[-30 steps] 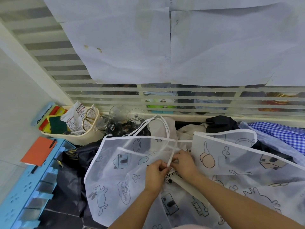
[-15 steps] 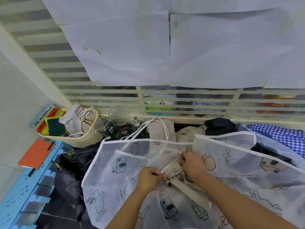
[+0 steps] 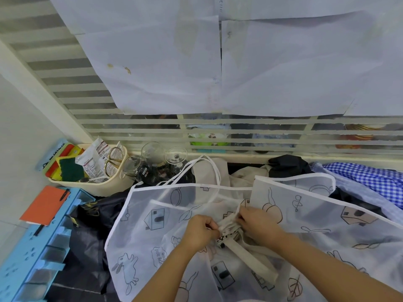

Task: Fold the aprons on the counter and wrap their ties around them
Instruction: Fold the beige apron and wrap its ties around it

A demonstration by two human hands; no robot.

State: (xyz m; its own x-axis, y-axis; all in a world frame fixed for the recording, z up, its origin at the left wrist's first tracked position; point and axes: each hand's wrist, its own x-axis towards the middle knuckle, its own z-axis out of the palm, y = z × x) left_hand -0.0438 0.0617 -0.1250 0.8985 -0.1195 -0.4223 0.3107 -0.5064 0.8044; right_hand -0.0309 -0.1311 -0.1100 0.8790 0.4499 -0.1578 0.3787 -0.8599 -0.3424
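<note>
A sheer white printed apron point(image 3: 165, 225) lies spread across the middle of the desk point(image 3: 74, 290), its thin white ties point(image 3: 209, 168) looping toward the far side. Dark cloth point(image 3: 91, 236) is bunched to its left and a blue checked cloth point(image 3: 370, 179) lies at the far right. A cream basket point(image 3: 104, 188) sits far left. On top of the printed apron, near the centre, rests a folded beige apron point(image 3: 250, 256). The right hand point(image 3: 257, 223) curls its fingers over the bundle's far end, and the left hand point(image 3: 201, 231) pinches a beige strip there.
</note>
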